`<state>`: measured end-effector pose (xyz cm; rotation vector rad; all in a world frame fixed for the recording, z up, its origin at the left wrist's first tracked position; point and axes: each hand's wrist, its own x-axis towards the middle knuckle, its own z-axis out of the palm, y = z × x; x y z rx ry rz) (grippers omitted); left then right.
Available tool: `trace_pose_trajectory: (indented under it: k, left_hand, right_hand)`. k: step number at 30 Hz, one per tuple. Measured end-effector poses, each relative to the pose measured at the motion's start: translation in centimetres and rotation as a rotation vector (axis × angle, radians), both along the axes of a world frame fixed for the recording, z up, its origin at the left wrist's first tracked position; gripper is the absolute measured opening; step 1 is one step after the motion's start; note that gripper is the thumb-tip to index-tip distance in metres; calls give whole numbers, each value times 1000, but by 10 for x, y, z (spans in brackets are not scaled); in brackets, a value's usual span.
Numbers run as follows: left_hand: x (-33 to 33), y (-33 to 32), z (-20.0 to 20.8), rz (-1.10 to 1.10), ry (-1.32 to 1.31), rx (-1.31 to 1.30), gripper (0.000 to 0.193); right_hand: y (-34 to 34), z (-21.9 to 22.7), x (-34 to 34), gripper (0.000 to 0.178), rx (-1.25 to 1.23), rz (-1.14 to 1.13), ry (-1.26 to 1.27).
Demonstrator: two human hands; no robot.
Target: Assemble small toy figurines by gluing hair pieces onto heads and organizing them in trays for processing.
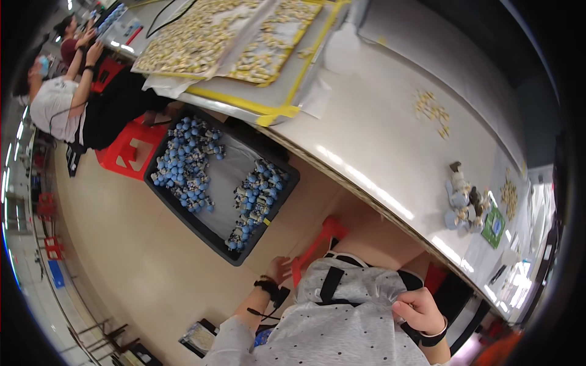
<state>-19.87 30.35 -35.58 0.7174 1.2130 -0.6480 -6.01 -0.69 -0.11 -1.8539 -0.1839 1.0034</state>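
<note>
Red stool [317, 244] edge | left hand [278, 268] touching, grip unclear | right hand [418, 310] pinching shirt [354, 305]

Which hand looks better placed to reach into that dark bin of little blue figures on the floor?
Left, probably. The left hand hangs open by the red stool, just short of the bin holding the blue figures. The right hand is pinching the grey dotted shirt, farther from the bin.

Glossy smooth tabletop [378, 140]; red plastic stool [125, 149]; dotted cloth garment [342, 323].

Grey dotted shirt [342, 329], red stool [314, 247], black bin [183, 210] of blue figurines [183, 161].
</note>
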Motion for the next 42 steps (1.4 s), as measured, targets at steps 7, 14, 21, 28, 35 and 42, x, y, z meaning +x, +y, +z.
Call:
trace_pose_trajectory:
  k: [7, 14, 21, 28, 35, 42]
  left_hand:
    - [13, 35, -184, -624, -48, 547, 52]
    - [70, 10, -101, 531, 45, 200, 57]
    - [76, 0, -113, 499, 82, 150, 62]
    - [78, -4, -147, 1110, -111, 24, 67]
    - [114, -4, -185, 1533, -546, -50, 67]
    - [70, -24, -247, 488, -431, 885, 63]
  right_hand:
    - [67, -8, 22, 41, 565, -502, 142]
    - [70, -19, 30, 70, 640, -945, 255]
    - [87, 0, 38, 64, 612, -1281, 343]
    - [79, -12, 39, 50, 751, -1195, 371]
    - [84, -15, 39, 41, 715, -1260, 235]
    - [99, -17, 46, 44, 680, -1209, 224]
